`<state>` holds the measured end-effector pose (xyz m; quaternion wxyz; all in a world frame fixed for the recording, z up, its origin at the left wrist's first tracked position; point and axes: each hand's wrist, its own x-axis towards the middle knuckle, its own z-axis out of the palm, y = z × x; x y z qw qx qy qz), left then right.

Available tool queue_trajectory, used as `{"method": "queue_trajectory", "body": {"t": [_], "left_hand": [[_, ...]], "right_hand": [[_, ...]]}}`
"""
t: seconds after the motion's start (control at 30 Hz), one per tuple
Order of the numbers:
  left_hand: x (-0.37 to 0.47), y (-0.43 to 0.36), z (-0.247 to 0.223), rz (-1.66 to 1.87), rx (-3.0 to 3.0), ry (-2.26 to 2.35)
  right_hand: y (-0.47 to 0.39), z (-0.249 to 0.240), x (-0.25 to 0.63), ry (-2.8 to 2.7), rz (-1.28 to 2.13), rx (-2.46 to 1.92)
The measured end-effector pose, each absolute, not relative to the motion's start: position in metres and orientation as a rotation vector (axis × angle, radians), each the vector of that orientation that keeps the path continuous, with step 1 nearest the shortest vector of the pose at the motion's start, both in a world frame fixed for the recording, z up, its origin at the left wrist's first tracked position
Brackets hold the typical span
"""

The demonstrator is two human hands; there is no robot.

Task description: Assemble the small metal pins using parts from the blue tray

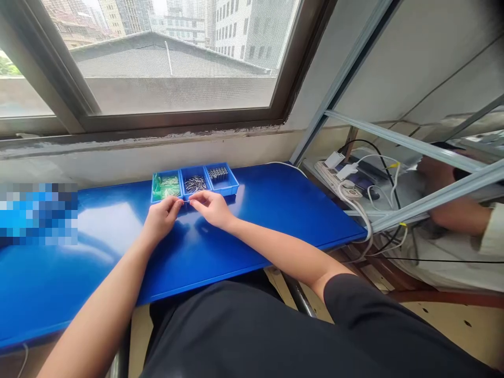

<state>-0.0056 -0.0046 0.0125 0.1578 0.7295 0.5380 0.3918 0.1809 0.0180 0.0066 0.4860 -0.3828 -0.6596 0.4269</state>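
Note:
My left hand [162,215] is closed in a pinch just in front of the blue three-part bin [232,190]. Facing it, my right hand [213,208] pinches too, with its fingertips a small gap away. A thin small piece [186,201] seems to bridge the two pinches; its kind is too small to make out. Behind my left hand, the left compartment holds small pale pieces [170,184] and green plastic [156,184]. Slim metal pins or screws [196,184] lie heaped in the middle one. Short metal parts [218,172] sit at the back of the right one.
The bin stands on a shiny blue table [275,210] below a window. A blurred blue item [37,215] lies at the left. To the right are a metal frame [405,139], a power strip [338,178] with cables, and another person's arm [452,210].

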Motion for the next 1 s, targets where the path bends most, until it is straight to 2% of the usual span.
{"method": "queue_trajectory", "body": {"t": [0.3,0.63,1.0], "left_hand": [[-0.0045,-0.0037,0.0136,1.096,2.108,1.566],[-0.0032,-0.0058,0.0088,1.216,2.089,1.356],[-0.0001,-0.0056,0.0047,1.206,2.118,1.325]], "right_hand": [[0.0153,0.0074,0.1814,-1.709,1.001,-0.912],[0.0143,0.0089,0.1816,-1.702,0.979,-0.948],[0.0132,0.0061,0.1801,-1.573,1.262,-0.834]]}}
